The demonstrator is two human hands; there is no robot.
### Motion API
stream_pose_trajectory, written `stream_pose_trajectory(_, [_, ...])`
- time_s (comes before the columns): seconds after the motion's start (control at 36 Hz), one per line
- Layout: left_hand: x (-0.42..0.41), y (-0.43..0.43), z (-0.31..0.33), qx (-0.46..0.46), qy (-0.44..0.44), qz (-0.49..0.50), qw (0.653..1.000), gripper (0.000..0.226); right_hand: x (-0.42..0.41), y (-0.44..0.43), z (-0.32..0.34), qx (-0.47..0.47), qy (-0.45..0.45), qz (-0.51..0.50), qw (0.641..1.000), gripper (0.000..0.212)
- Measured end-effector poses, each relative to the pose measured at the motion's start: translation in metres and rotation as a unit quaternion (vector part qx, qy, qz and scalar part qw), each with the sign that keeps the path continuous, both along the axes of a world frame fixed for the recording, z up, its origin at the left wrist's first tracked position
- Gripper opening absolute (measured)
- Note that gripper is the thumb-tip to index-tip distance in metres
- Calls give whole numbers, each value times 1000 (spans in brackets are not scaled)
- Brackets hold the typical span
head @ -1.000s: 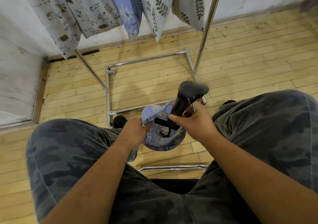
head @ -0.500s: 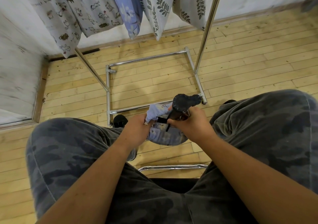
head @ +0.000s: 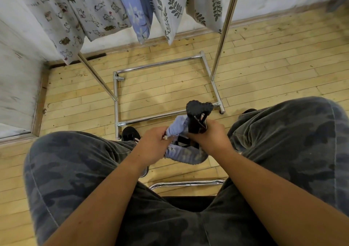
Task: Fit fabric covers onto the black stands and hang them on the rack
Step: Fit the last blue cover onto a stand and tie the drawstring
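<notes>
1. While being sleeved, sits held between the knees, clear of the floor: black stand (head: 197, 111), padded head bare and poking up past the fists.
2. Versus a second ago: sunk lower toward the hands, with less stem showing. Reads as cloth working up the stem.
3. Round the stem: blue fabric cover (head: 186, 155), upper fold now gathered tight just under the head, remainder sagging below the hands. Hung open wider before.
4. On the stem: right hand (head: 209, 137), fingers clenched round it, steadying.
5. On the cloth: left hand (head: 154, 141), fingers pinching the cover's gathered edge right beside the stem. Shifted slightly up and inward.
6. Judgement: fitting step roughly mid-way. Head uncovered, so more pulling likely needed before any hanging.
7. Further out: chrome rack (head: 224, 28) ahead, well apart from the hands, with printed covers (head: 168, 5) already hung along the top. Wooden floor (head: 264, 71) underneath, chair rail (head: 187, 183) below the legs.
</notes>
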State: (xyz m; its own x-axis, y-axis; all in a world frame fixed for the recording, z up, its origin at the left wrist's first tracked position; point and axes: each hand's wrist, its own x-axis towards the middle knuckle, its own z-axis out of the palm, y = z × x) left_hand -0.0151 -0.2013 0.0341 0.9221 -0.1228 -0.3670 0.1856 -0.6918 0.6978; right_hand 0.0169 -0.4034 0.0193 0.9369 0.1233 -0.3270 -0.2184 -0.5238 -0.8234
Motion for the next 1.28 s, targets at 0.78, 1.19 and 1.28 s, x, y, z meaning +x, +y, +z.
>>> stream_pose_trajectory(0.78, [6, 4, 12, -50, 39, 136, 989, 44, -3, -1, -9, -141, -60, 93, 984, 22])
stream_pose_trajectory(1.19, [4, 9, 0, -76, 131, 208, 966, 29, -3, -3, -9, -149, -51, 79, 984, 32])
stream_pose_trajectory(1.28, [2, 9, -6, 62, 145, 116, 981, 29, -2, -3, -9, -151, -48, 65, 985, 29])
